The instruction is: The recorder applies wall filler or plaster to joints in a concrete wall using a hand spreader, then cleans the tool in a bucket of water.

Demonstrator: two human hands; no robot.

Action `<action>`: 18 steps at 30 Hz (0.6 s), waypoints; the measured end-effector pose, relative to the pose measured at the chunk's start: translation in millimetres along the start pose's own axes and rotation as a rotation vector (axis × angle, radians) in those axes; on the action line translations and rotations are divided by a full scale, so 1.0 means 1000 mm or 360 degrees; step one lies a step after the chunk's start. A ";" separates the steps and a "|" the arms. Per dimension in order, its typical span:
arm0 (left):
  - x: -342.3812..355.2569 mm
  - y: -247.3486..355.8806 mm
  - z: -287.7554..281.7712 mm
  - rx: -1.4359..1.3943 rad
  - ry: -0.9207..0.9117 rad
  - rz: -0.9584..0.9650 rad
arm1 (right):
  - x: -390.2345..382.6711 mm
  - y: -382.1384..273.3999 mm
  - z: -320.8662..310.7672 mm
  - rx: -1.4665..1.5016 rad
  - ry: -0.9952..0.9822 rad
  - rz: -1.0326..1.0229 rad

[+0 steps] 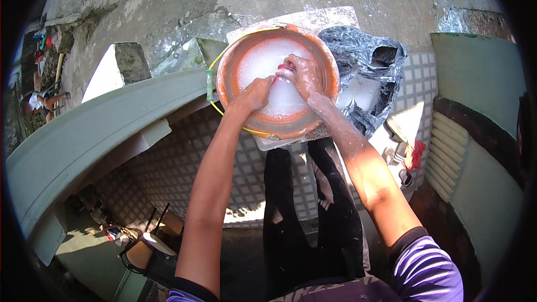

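Note:
A wide orange bucket [331,72] full of white, foamy liquid sits on a pale slab [334,15]; its yellow handle has a green grip [209,86]. Both my hands are inside the bucket. My right hand [302,75] is closed on a small red object [283,69], too hidden to name. My left hand [256,92], fingers curled, meets it from the lower left; what those fingers grip is hidden. Foam coats my right hand and wrist. Crumpled grey plastic wrapping [380,95] lies just right of the bucket.
A pale green curved ledge [78,128] runs along the left. Low green walls [472,72] stand at right. Below are tiled flooring [184,168], a red cloth [414,154] with footwear, and a chair [142,251]. Someone's legs [53,102] appear at the far left.

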State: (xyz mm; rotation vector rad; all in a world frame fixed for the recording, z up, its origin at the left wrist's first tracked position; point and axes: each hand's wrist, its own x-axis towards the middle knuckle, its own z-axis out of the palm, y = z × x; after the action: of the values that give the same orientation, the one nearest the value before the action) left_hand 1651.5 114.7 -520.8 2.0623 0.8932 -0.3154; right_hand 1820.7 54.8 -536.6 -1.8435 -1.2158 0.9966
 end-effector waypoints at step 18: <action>0.015 -0.004 0.022 -0.1283 0.0293 -0.0621 | 0.009 0.020 0.013 -0.0237 0.0016 0.0292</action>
State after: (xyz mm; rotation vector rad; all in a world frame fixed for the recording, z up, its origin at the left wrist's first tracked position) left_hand 1660.9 106.3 -544.2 1.1810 1.2795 0.0439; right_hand 1820.1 59.1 -561.6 -2.1047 -1.1579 1.0162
